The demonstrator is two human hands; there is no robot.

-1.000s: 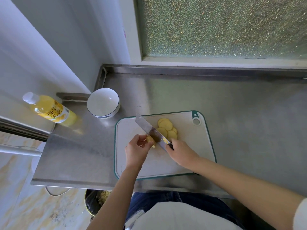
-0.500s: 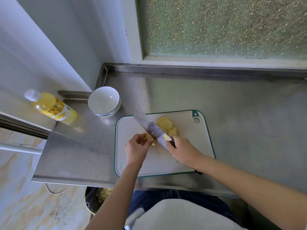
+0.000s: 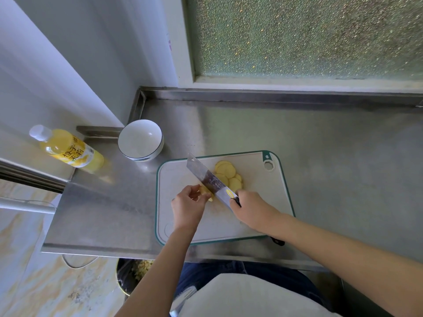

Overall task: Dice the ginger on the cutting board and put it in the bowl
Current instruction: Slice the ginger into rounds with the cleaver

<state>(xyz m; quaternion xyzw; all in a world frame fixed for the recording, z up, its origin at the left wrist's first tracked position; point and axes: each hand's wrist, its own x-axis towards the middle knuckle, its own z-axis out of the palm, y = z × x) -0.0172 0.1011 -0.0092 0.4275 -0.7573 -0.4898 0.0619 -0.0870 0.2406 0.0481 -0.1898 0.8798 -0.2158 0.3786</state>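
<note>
Steel cleaver (image 3: 209, 179) gripped in the right hand (image 3: 249, 209), left hand (image 3: 187, 205) pinching the ginger stub (image 3: 206, 192) mid cutting board (image 3: 263, 216). That hand's right beside the blade, so one slip could nick it!

A yellow bottle (image 3: 68, 149) with a white cap stood at the left edge of the steel surface (image 3: 332, 156). A frosted window (image 3: 297, 35) ran above its far edge. Below the near edge, a dark bin (image 3: 128, 277) holding pale scraps sat on the marbled floor (image 3: 34, 282).

top (image 3: 240, 296): white | trousers (image 3: 206, 274): dark blue denim | forearms (image 3: 343, 252): bare | left hand (image 3: 186, 208): bare | right hand (image 3: 251, 211): bare
</note>
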